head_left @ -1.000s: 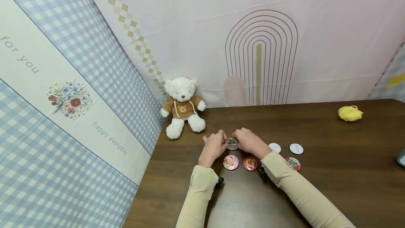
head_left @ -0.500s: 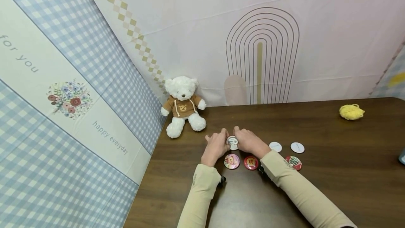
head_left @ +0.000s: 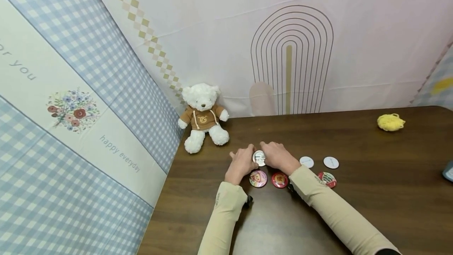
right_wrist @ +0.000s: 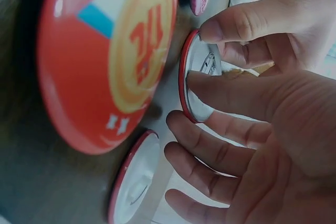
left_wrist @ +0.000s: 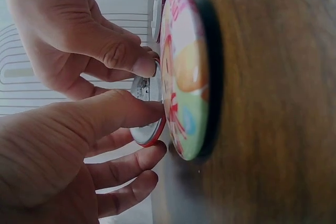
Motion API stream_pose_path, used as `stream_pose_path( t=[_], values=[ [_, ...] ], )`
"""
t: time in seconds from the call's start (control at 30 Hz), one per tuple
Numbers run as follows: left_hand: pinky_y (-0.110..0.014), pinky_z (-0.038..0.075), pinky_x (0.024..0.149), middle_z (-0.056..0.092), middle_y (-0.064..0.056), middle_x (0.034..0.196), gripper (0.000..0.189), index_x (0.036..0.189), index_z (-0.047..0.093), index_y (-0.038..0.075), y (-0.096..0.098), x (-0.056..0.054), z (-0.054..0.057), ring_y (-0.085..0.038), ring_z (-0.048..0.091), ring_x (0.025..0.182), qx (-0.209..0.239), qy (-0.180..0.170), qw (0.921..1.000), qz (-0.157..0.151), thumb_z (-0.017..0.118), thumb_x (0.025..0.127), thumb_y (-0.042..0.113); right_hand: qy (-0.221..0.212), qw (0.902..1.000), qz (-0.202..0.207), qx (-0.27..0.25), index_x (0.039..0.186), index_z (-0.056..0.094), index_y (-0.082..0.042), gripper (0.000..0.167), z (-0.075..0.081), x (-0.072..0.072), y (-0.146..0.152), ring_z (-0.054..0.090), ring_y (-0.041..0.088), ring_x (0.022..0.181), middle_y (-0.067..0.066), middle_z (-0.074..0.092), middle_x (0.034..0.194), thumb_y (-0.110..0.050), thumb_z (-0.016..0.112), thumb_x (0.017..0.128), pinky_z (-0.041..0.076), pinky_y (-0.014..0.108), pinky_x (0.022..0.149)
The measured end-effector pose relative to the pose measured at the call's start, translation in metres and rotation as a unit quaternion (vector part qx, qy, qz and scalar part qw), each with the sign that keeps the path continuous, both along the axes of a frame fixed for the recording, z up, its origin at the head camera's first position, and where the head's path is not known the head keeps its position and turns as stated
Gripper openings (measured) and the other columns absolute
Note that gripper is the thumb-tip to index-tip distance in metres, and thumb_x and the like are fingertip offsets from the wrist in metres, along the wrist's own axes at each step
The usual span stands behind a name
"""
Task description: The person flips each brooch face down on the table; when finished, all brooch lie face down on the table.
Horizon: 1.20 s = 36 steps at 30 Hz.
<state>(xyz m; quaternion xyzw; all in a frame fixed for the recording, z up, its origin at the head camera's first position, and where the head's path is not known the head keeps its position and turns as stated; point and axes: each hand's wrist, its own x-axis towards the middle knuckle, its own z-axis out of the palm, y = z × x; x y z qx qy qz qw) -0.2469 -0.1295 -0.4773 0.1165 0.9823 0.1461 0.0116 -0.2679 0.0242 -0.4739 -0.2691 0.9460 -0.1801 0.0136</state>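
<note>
A round button badge [head_left: 260, 158] is held between both hands, its silver pin back turned up toward the head camera. My left hand [head_left: 241, 165] pinches its left edge, and my right hand [head_left: 278, 156] pinches the opposite edge. Both thumbs press near the rim in the wrist views, where the badge's red edge [right_wrist: 184, 74] shows. Just in front of the hands lie a pink cartoon badge [head_left: 258, 178] and a red badge with a gold centre [head_left: 279, 180], both face up.
Two badges with white backs up, one nearer [head_left: 306, 162] and one farther right [head_left: 330, 162], lie beyond the right forearm. A red-and-green badge [head_left: 327, 180] is partly behind the sleeve. A teddy bear [head_left: 203, 115] sits at back left; yellow yarn [head_left: 391, 122] lies back right.
The held badge has tilted, its back going from dull grey to bright silver. Both hands stay on its edges, and the other badges keep their places.
</note>
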Motion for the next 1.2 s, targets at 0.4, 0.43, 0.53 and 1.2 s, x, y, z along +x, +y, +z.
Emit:
stream_pose_path(
  t=[0.4, 0.43, 0.53, 1.2],
  values=[
    [-0.054, 0.038, 0.085, 0.066, -0.008, 0.099, 0.035, 0.106, 0.065, 0.012, -0.001, 0.001, 0.0, -0.032, 0.063, 0.099, -0.016, -0.018, 0.9997, -0.002, 0.085, 0.079, 0.023, 0.009, 0.9999, 0.004, -0.013, 0.083, 0.063, -0.005, 0.012, -0.002, 0.002, 0.0, 0.062, 0.032, 0.071, 0.009, 0.06, 0.073, 0.004, 0.071, 0.078, 0.051, 0.049, 0.062],
    [-0.054, 0.038, 0.085, 0.066, -0.008, 0.1, 0.035, 0.107, 0.065, 0.012, -0.002, 0.001, 0.0, -0.032, 0.063, 0.1, -0.018, -0.019, 0.9997, -0.002, 0.085, 0.08, 0.023, 0.009, 0.9999, 0.005, -0.012, 0.084, 0.064, -0.004, 0.012, -0.001, 0.002, 0.0, 0.063, 0.032, 0.072, 0.009, 0.061, 0.074, 0.004, 0.071, 0.078, 0.052, 0.049, 0.063],
    [-0.055, 0.038, 0.086, 0.064, -0.008, 0.101, 0.036, 0.108, 0.066, 0.012, -0.002, 0.002, 0.0, -0.032, 0.062, 0.101, -0.02, -0.022, 0.9996, -0.002, 0.084, 0.08, 0.025, 0.013, 0.9998, 0.009, -0.009, 0.086, 0.065, -0.004, 0.014, 0.001, 0.003, 0.0, 0.063, 0.032, 0.073, 0.009, 0.062, 0.076, 0.004, 0.072, 0.077, 0.051, 0.049, 0.062],
    [-0.061, 0.032, 0.094, 0.061, -0.009, 0.111, 0.029, 0.118, 0.068, 0.012, -0.009, 0.009, -0.001, -0.033, 0.056, 0.106, 0.03, 0.002, 0.9995, 0.009, 0.07, 0.09, 0.02, -0.008, 0.9996, 0.017, 0.024, 0.116, 0.068, 0.003, 0.03, 0.007, 0.018, 0.003, 0.06, 0.038, 0.092, 0.017, 0.06, 0.098, -0.01, 0.072, 0.09, 0.047, 0.059, 0.078]
  ],
)
